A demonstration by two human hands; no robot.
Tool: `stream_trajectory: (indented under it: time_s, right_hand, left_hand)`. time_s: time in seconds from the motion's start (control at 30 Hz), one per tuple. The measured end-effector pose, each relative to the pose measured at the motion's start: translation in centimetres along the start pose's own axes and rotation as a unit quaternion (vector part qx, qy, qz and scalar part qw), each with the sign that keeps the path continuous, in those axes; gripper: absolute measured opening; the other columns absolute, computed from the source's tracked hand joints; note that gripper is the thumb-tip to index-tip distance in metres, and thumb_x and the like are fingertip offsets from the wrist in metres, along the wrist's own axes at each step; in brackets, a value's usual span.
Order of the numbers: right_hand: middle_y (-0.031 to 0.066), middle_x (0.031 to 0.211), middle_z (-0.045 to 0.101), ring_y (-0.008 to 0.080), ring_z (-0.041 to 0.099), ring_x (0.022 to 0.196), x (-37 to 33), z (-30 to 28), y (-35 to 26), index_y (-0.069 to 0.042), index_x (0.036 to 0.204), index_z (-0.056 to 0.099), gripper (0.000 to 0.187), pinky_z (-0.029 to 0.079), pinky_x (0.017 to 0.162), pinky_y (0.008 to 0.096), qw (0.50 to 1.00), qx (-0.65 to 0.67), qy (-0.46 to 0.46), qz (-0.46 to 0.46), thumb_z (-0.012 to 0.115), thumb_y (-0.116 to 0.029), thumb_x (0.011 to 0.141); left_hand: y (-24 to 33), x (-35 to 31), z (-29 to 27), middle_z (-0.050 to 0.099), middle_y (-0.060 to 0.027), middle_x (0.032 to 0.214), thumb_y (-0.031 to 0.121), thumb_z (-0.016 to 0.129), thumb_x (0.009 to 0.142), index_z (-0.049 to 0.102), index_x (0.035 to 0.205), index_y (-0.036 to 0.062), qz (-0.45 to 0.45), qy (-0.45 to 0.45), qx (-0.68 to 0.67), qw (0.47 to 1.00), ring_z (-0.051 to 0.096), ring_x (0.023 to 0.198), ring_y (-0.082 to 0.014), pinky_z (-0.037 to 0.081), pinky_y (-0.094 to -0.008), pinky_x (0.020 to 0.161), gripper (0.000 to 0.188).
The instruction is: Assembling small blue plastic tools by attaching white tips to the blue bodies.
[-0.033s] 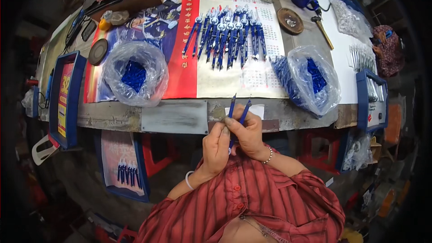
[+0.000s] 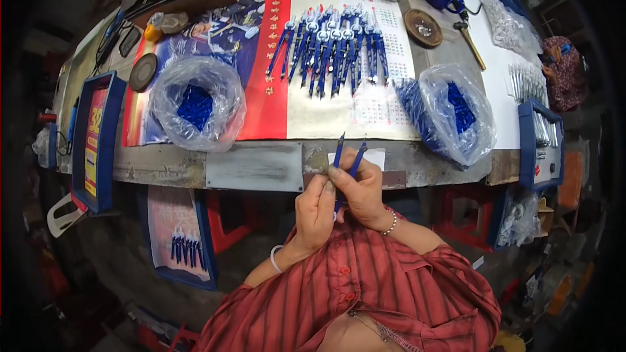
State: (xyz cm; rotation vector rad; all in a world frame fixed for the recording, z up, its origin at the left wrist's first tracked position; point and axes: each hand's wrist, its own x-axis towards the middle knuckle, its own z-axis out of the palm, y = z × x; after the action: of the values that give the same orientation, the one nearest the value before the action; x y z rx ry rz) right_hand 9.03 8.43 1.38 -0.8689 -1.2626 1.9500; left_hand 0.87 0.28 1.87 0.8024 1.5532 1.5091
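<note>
"The left hand [image 2: 315, 212] is gripping the blue compass [image 2: 339, 151], thumb pressed onto curled fingers, though the thumb is hiding the exact pinch point."

"And farther right?"

"The right hand [image 2: 362, 192] is clamping the same compass, its thumb meeting the left one along the legs. The compass is sitting between the two hands, tips pointing up toward the bench [image 2: 156, 168]."

"What is making for good handling here?"

"Steadiness, probably. The hands are bracing each other, so light, even pressure is likely serving better than squeezing one leg. The tips are looking sharp, so keeping the fingers below them is seeming wise."

"What is lying beyond, from the left?"

"A clear plastic bag [image 2: 225, 127] is holding small blue pieces [image 2: 195, 109]. Next, a cluster of white-headed blue compasses [image 2: 336, 52] is lying on a printed sheet [image 2: 310, 124], well apart from the hands. Farthest right, a second plastic bag [image 2: 482, 145] is holding more blue pieces, its mouth gaping."
</note>
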Motion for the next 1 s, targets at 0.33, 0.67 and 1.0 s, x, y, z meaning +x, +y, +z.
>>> stream_trajectory:
  time_s: [0.33, 0.67, 1.0]
  right_hand:
    - [-0.0036, 0.067, 0.050, 0.0034, 0.042, 0.056, 1.6, -0.5, -0.9, -0.002, 0.074, 0.059, 0.015, 0.032, 0.050, 0.0195, 0.998, 0.032, 0.034, 0.051, 0.060, -0.011, 0.086]
    - [0.0023, 0.066, 0.056, 0.0069, 0.052, 0.043, -0.5, -0.1, 0.9, -0.003, 0.083, 0.055, 0.011, 0.041, 0.032, 0.0201, 0.996, 0.048, -0.006, 0.076, 0.060, -0.011, 0.089]
    - [-0.0025, 0.070, 0.048, 0.0056, 0.041, 0.066, 1.0, -0.7, -0.3, -0.003, 0.071, 0.054, 0.015, 0.034, 0.059, 0.0221, 0.998, -0.013, 0.050, 0.028, 0.063, -0.008, 0.083]
  left_hand:
    - [-0.8, -0.5, 0.3, 0.052, -0.0028, 0.054, 0.014, 0.044, 0.096, 0.054, 0.087, -0.0016, -0.021, -0.005, -0.032, 0.999, 0.050, 0.045, -0.0067, 0.038, -0.0230, 0.042, 0.021]
    - [-1.1, -0.8, -0.2, 0.052, -0.0013, 0.054, 0.016, 0.044, 0.097, 0.054, 0.084, -0.0003, -0.063, 0.018, -0.044, 0.997, 0.050, 0.045, -0.0055, 0.036, -0.0217, 0.041, 0.023]
    - [-1.1, -0.8, 0.4, 0.051, -0.0020, 0.055, 0.014, 0.043, 0.096, 0.052, 0.084, -0.0003, -0.076, -0.001, -0.047, 0.996, 0.050, 0.045, -0.0065, 0.037, -0.0226, 0.042, 0.021]
